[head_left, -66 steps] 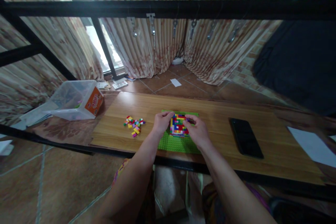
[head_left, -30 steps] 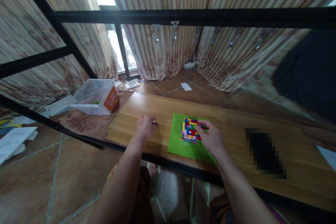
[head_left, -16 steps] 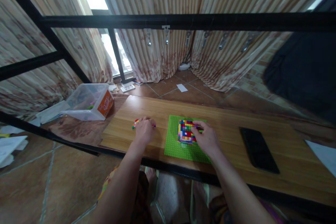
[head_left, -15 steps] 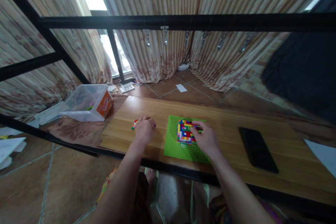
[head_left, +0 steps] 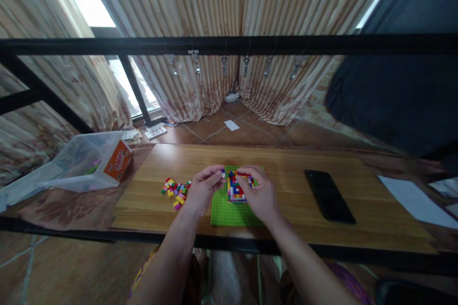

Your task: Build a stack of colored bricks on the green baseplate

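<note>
Small multicoloured toy bricks are stacked into a block-like build on a green studded baseplate. My left hand is just left of the build and above the plate's left edge, its thumb and fingers pinching a small purple and white toy brick. My right hand lies over the right and far side of the build. Its fingers and thumb are bent together at the top, hiding whatever may be between them. Loose toy bricks lie scattered left of the plate, near my left wrist.
The wooden table carries a black phone on the right, with white paper beyond it. At the left stands a clear plastic bin with an orange label. A black metal bar crosses in front of the curtains.
My left hand has moved right from the loose bricks to the build, now carrying a small brick and uncovering the pile. My right hand stays at the build. The view has shifted rightward.
</note>
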`<state>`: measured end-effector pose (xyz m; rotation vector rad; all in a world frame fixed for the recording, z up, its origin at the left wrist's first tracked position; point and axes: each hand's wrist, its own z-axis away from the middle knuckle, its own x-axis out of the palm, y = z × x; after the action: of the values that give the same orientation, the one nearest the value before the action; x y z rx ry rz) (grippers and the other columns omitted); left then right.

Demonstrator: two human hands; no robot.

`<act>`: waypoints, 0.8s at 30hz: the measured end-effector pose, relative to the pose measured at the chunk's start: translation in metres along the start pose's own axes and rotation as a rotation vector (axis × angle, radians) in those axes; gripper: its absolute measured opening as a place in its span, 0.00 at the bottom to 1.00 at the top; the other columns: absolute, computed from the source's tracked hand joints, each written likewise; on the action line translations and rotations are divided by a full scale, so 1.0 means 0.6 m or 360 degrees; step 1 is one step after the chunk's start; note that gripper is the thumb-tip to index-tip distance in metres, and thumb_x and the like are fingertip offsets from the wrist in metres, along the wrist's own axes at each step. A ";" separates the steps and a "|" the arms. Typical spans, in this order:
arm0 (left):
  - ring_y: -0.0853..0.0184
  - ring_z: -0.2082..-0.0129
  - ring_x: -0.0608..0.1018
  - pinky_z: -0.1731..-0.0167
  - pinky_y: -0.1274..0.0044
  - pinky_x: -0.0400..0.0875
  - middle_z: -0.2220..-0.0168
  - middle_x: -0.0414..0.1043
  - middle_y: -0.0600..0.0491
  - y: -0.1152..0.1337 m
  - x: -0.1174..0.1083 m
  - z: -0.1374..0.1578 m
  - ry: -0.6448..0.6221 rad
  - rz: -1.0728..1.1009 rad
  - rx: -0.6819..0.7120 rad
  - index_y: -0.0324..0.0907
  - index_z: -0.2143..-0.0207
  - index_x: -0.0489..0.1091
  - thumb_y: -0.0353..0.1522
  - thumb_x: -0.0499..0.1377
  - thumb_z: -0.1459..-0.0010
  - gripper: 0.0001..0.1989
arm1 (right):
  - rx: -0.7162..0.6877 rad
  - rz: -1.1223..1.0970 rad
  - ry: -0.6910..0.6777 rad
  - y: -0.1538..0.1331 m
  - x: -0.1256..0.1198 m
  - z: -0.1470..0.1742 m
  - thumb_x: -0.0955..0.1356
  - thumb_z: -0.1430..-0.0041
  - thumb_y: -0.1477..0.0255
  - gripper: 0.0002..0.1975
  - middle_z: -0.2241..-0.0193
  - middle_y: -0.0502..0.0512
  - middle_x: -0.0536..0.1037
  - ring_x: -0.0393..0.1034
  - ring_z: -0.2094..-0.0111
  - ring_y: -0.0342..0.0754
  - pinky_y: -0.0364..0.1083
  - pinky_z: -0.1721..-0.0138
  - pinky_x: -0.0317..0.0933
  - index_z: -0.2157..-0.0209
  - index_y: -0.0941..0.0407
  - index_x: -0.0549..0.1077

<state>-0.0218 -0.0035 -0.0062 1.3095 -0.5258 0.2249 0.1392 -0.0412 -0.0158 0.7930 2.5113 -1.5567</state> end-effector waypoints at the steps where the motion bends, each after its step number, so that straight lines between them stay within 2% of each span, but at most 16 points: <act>1: 0.75 0.74 0.75 0.70 0.81 0.69 0.74 0.76 0.55 -0.002 0.004 0.000 -0.0011 0.0024 -0.0028 0.39 0.66 0.79 0.33 0.73 0.59 0.15 | -0.0010 -0.0027 -0.0026 -0.003 0.001 0.001 0.68 0.39 0.68 0.06 0.61 0.54 0.79 0.73 0.56 0.51 0.51 0.52 0.65 0.62 0.50 0.78; 6: 0.75 0.75 0.75 0.70 0.81 0.71 0.72 0.77 0.55 -0.015 0.020 0.000 -0.0054 0.0072 -0.0056 0.38 0.68 0.77 0.33 0.74 0.60 0.16 | 0.0025 -0.0073 -0.0105 -0.011 0.006 0.004 0.70 0.41 0.68 0.05 0.63 0.53 0.80 0.74 0.59 0.50 0.50 0.54 0.65 0.62 0.50 0.78; 11: 0.74 0.74 0.76 0.70 0.81 0.71 0.74 0.77 0.54 -0.018 0.028 0.002 -0.0092 0.0018 -0.0068 0.37 0.68 0.77 0.34 0.73 0.59 0.15 | 0.0107 -0.0153 -0.0061 -0.007 0.006 0.001 0.69 0.39 0.69 0.06 0.66 0.52 0.80 0.74 0.62 0.48 0.48 0.58 0.65 0.63 0.52 0.79; 17: 0.72 0.71 0.77 0.66 0.79 0.71 0.70 0.78 0.54 -0.020 0.030 -0.004 -0.0080 -0.0335 0.0202 0.38 0.67 0.77 0.33 0.71 0.56 0.13 | 0.0184 -0.0275 -0.0025 0.001 0.003 -0.001 0.68 0.40 0.68 0.07 0.66 0.52 0.81 0.75 0.62 0.49 0.47 0.58 0.67 0.64 0.51 0.80; 24: 0.70 0.72 0.75 0.69 0.78 0.69 0.72 0.76 0.54 -0.027 0.030 -0.005 -0.0159 -0.0685 0.0388 0.39 0.68 0.76 0.36 0.66 0.49 0.09 | 0.0303 -0.0379 -0.0040 0.005 0.007 0.000 0.68 0.41 0.65 0.09 0.65 0.53 0.82 0.76 0.63 0.49 0.47 0.59 0.68 0.64 0.52 0.80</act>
<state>0.0014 -0.0072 -0.0118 1.6438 -0.2941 -0.1385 0.1367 -0.0388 -0.0197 0.5019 2.5455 -1.8896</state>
